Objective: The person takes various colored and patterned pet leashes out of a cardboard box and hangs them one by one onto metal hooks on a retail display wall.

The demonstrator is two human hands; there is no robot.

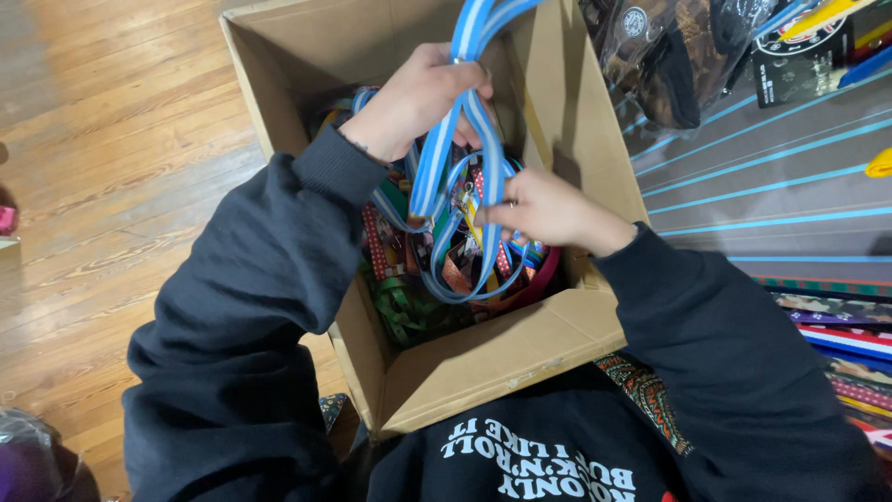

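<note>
Left hand (pixel 418 98) is closed around a blue-and-white striped strap (pixel 469 65), lifting it clear of the tangle below; right hand (pixel 548 209) pinches its lower loop over the cardboard box (pixel 492 358).

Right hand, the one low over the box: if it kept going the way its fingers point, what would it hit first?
Probably the blue and white striped strap that the right hand is already pinching; past it, the left hand's wrist, though depth is unclear.
</note>
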